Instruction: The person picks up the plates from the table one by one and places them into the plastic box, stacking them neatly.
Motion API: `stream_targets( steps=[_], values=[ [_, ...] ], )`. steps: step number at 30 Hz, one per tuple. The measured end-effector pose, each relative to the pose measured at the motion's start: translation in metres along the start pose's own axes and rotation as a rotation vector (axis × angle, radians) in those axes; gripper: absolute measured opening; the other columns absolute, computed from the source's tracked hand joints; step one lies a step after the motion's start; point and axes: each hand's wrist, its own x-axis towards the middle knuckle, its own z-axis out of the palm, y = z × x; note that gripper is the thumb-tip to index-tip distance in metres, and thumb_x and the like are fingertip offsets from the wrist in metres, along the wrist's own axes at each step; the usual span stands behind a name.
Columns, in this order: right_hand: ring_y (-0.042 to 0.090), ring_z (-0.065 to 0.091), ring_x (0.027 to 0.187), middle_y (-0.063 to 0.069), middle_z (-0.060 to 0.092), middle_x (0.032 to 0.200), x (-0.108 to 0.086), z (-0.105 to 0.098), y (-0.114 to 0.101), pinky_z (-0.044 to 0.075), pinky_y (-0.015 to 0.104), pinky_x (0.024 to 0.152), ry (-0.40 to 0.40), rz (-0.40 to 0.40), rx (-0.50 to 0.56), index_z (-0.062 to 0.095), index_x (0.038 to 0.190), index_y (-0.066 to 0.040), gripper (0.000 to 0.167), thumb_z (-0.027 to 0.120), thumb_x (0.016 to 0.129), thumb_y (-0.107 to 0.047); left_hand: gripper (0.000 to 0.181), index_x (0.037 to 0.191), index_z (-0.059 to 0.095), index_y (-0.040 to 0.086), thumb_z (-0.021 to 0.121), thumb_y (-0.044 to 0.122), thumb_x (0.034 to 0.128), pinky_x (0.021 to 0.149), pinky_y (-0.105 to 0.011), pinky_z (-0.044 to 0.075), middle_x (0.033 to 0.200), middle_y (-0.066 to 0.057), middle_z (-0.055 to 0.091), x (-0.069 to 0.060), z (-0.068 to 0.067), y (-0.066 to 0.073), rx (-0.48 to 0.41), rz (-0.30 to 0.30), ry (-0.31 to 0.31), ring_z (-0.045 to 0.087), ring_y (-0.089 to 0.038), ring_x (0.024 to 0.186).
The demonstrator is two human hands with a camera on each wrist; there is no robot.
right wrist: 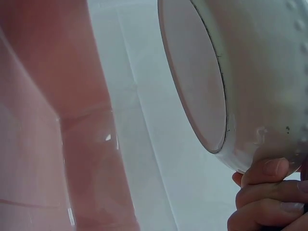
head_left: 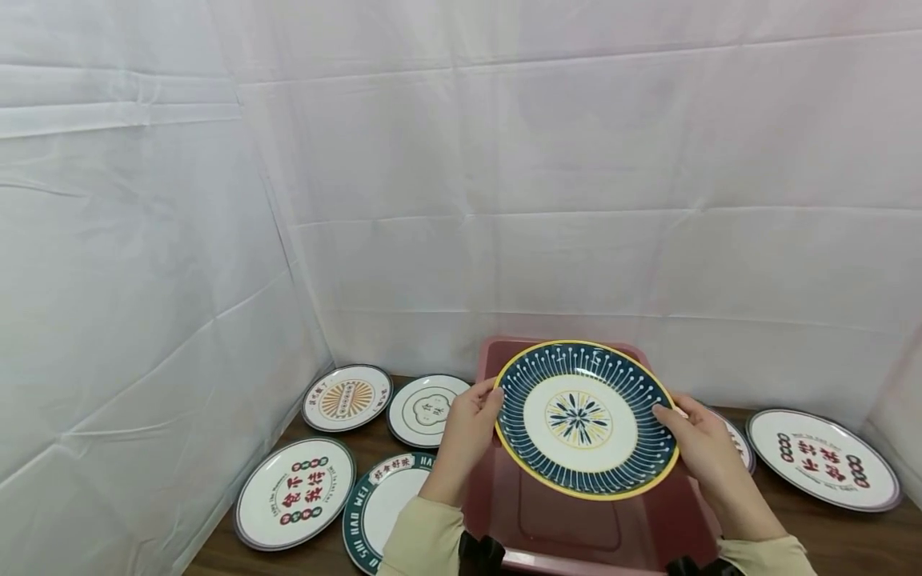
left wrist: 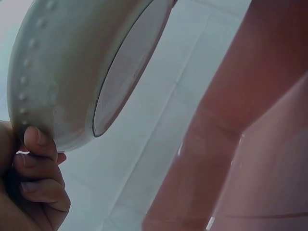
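Observation:
Both hands hold a round plate [head_left: 579, 420] with a yellow edge, a dark blue patterned rim and a flower motif at its white centre. It is raised over a pink plastic bin [head_left: 562, 532] and tilted toward the head camera. My left hand [head_left: 470, 428] pinches the plate's left edge, thumb on top. At the opposite edge my right hand [head_left: 706, 448] grips it the same way. Both wrist views show the plate's pale underside [left wrist: 62, 72], with curled fingers [right wrist: 264, 192] beneath the rim.
To the left lie a sunburst plate [head_left: 347, 398], a cloud-outline plate [head_left: 426, 410], a red-lettered plate [head_left: 295, 494] and a green-rimmed plate [head_left: 385, 504]. Another red-lettered plate [head_left: 823, 459] lies at right, beside one partly hidden by my right hand. White sheeting [head_left: 576, 160] encloses the wooden table [head_left: 216, 556].

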Motion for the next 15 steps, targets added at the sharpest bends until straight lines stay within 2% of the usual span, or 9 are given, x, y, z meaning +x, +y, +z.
stream_targets(
  steps=[5, 10, 15],
  values=[
    [0.01, 0.064, 0.066, -0.001, 0.066, 0.083, 0.006, 0.001, 0.003, 0.051, 0.027, 0.058, 0.019, -0.001, -0.038, 0.024, 0.142, 0.006, 0.06, 0.04, 0.099, -0.032, 0.032, 0.121, 0.058, -0.001, 0.05, 0.018, 0.0961, 0.048, -0.031, 0.051, 0.074, -0.008, 0.063, 0.008, 0.004, -0.008, 0.042, 0.01, 0.009, 0.053, -0.01, 0.048],
    [0.01, 0.063, 0.067, 0.009, 0.066, 0.087, 0.014, 0.003, 0.009, 0.051, 0.028, 0.058, 0.075, -0.051, -0.125, 0.027, 0.14, 0.006, 0.057, 0.042, 0.099, -0.029, 0.033, 0.121, 0.058, 0.0, 0.05, 0.019, 0.0961, 0.051, -0.032, 0.051, 0.079, -0.006, 0.065, 0.016, 0.008, -0.015, 0.107, 0.001, 0.024, 0.054, -0.009, 0.052],
    [0.01, 0.063, 0.066, 0.016, 0.065, 0.09, 0.02, 0.003, 0.015, 0.051, 0.028, 0.057, 0.112, -0.075, -0.198, 0.028, 0.138, 0.008, 0.055, 0.042, 0.098, -0.026, 0.032, 0.121, 0.059, 0.0, 0.051, 0.018, 0.0956, 0.047, -0.026, 0.048, 0.082, -0.005, 0.066, 0.021, 0.012, -0.019, 0.146, -0.011, 0.036, 0.053, -0.008, 0.051]
  ],
)
